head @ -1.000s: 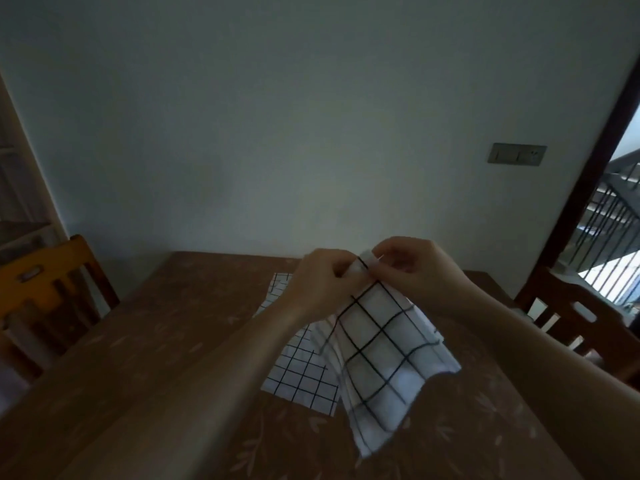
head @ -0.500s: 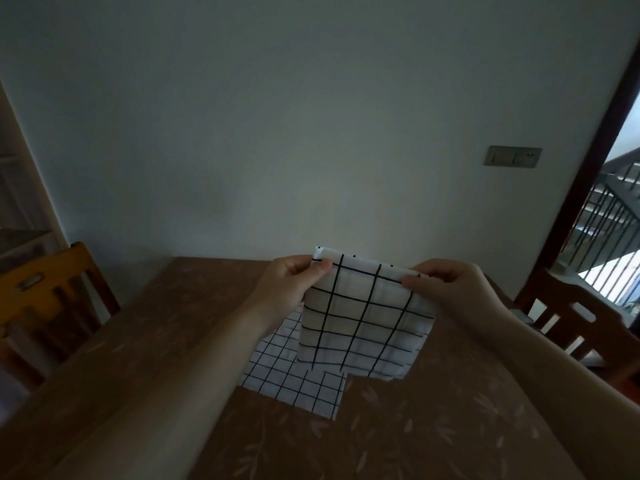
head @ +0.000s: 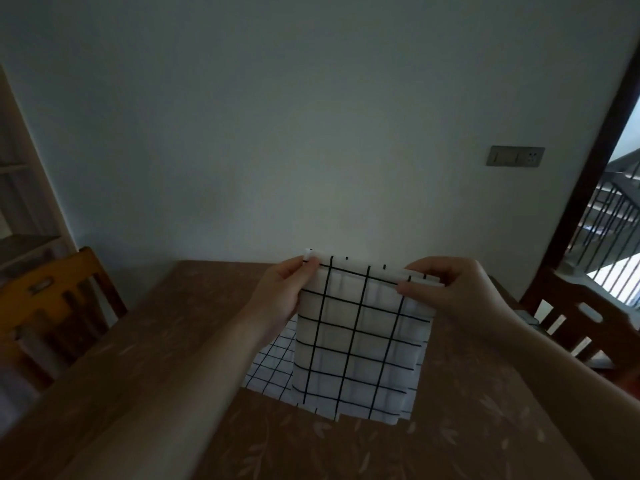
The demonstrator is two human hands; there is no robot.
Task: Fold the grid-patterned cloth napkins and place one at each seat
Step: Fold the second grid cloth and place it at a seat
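Head view, from left to right: an orange wooden chair [head: 59, 289] stands at the left edge of the brown table [head: 166, 341], whose top carries a faint leaf pattern. My left hand [head: 284, 292] is raised over the table, its thumb and curled fingers pinching the upper left corner of a white napkin [head: 360, 341] with wide black grid lines. The napkin hangs down from its top edge, folded over so that more than one layer shows along the top and at the bottom, its face turned toward me. Beneath and behind it a second napkin [head: 273, 362], with a finer grid, lies flat on the table; only its left part shows past the hanging one. I cannot tell whether the hanging napkin's lower edge touches it. My right hand [head: 450, 289] pinches the upper right corner of the hanging napkin, the thumb on the near face and the fingers curled round the folded edge, so the cloth is stretched between both hands. On the pale wall further right sits a grey switch plate [head: 516, 156]. At the far right a dark wooden chair [head: 581, 317] stands by the table, before a doorway with a black railing [head: 609, 216].
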